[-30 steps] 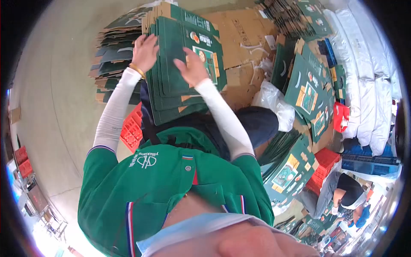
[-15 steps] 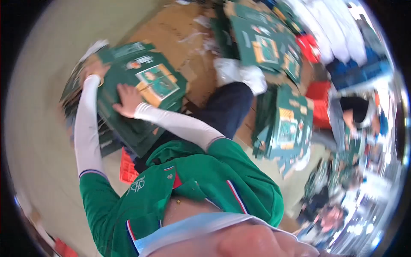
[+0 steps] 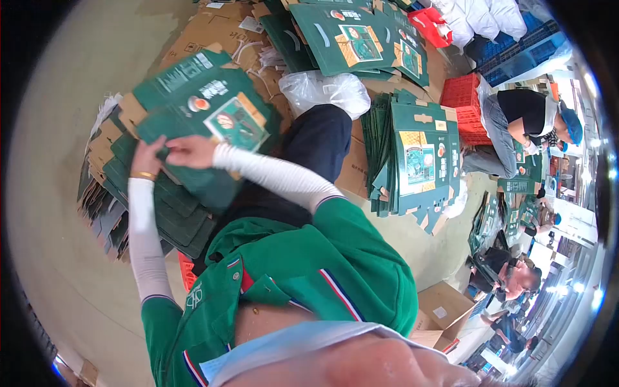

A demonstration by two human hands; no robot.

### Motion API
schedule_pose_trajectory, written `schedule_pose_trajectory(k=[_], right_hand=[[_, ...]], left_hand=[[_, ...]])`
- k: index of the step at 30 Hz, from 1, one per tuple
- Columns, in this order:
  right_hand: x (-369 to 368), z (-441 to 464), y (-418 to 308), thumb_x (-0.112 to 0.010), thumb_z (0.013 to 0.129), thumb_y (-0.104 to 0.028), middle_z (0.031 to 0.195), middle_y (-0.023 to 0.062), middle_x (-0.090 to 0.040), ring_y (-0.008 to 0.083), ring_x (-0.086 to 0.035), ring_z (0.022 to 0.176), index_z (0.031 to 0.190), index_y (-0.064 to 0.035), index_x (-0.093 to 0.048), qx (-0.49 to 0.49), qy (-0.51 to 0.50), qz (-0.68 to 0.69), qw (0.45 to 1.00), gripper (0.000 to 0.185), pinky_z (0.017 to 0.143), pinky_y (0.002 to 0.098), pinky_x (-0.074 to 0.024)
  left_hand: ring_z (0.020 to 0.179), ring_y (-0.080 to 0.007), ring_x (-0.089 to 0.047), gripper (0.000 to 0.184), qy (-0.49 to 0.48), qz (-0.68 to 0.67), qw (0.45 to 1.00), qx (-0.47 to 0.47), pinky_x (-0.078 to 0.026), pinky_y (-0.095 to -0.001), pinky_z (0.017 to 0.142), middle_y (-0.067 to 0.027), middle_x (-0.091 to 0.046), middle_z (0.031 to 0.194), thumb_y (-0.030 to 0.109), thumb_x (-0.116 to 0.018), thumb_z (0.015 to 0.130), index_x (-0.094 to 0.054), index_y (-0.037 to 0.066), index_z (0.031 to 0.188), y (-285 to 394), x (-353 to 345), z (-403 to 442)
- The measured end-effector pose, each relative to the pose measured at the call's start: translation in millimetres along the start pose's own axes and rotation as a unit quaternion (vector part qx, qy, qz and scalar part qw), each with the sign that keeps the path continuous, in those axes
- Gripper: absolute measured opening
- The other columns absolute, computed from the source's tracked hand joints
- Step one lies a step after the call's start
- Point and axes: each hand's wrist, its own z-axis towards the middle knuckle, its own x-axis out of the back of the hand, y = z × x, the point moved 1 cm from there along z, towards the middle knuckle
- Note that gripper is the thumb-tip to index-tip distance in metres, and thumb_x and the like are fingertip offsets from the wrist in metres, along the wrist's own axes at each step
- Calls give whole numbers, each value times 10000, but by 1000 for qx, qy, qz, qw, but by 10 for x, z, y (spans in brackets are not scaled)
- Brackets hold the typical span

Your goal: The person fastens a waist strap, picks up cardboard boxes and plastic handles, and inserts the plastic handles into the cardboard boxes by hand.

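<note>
A flat green printed carton [image 3: 213,103] lies tilted across my lap, its lower part smeared by motion. My left hand [image 3: 147,158], with a gold bracelet at the wrist, pinches the carton's near left edge. Close beside it, my right hand [image 3: 191,152] has its fingers closed on the same edge. Below and to the left, a stack of flattened green cartons [image 3: 174,209] shows brown edges and flaps. The fingertips of both hands are partly hidden by the carton's edge.
Upright green cartons [image 3: 412,155] stand to the right of my knee, with more green cartons [image 3: 348,39] beyond it. A clear plastic bag [image 3: 325,93] touches my knee. Red crates [image 3: 461,106], an open brown box [image 3: 442,309] and a seated co-worker [image 3: 522,116] are at the right.
The view has swung to the right. My hands, earlier spread on the pile of cartons, have come together at one carton's edge, and that carton is now lifted and turned apart from the stack.
</note>
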Motion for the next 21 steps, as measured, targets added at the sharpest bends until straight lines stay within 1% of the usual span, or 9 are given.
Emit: schedule_pose_trajectory(k=[1,2,3,5,7,11,15,16,21], right_hand=[[291,-70,153,-558,792,-327,970,81,-593,150,-576,836,1143,7,-456,-115,-92,372,917,495,753,280,-465],[702,-239,-178,-560,799,-300,897,54,-613,133,-583,769,1056,-6,-532,-114,-4,28,993,392,702,267,-479],[1057,-369,-55,-579,778,-275,852,51,-628,131,-594,772,951,-25,-593,-118,127,-37,984,305,675,276,-482],[1796,-667,-1,-575,727,-191,879,140,-609,281,-587,813,868,-54,-607,-177,204,-381,884,199,701,343,-463],[2533,-1065,635,-510,725,-126,862,149,-596,323,-564,834,829,-60,-581,-237,230,-519,789,142,721,405,-447],[2968,-1684,1065,-515,739,-131,968,122,-544,298,-538,909,863,-98,-590,-386,202,-576,692,148,737,416,-449],[2968,-1855,955,-510,757,-175,943,92,-575,250,-553,900,847,-106,-618,-328,155,-660,658,156,707,385,-455],[2960,-1854,925,-538,747,-204,950,85,-578,241,-544,924,851,-107,-620,-315,126,-667,664,164,718,382,-448],[2880,-1569,633,-581,727,-242,959,52,-598,200,-564,916,852,-115,-641,-491,101,-600,623,188,728,338,-435]], left_hand=[[1002,-197,-490,470,79,-264,951,140,-359,-311,880,-85,-509,1117,-42,-546,700,-448,27,1155,-82,-319,-48],[977,-194,-504,456,76,-138,968,196,-379,-307,853,-82,-522,1093,-43,-536,707,-439,8,1149,195,-397,-43],[952,-192,-517,442,70,-11,966,250,-398,-303,825,-80,-534,1070,-44,-526,714,-430,-10,1144,453,-335,-43],[895,-172,-541,420,37,-15,994,97,-435,-277,752,-88,-550,1023,-41,-505,728,-413,-28,1137,321,32,114],[893,-161,-538,433,-14,-28,985,167,-439,-274,734,-103,-546,1023,-46,-502,720,-404,-27,1141,861,347,253],[922,-176,-529,452,-39,-60,973,217,-423,-285,776,-121,-541,1035,-47,-489,718,-387,-35,1158,1254,435,463],[943,-203,-529,505,-107,170,973,113,-410,-280,800,-131,-540,1037,15,-538,709,-361,-55,1177,564,114,559],[940,-190,-524,515,14,324,937,132,-397,-271,812,-125,-544,1032,59,-578,700,-379,-62,1159,608,-87,504],[947,-172,-522,479,142,89,982,82,-391,-262,820,-128,-545,1045,63,-560,728,-385,-63,1157,420,-266,341]])
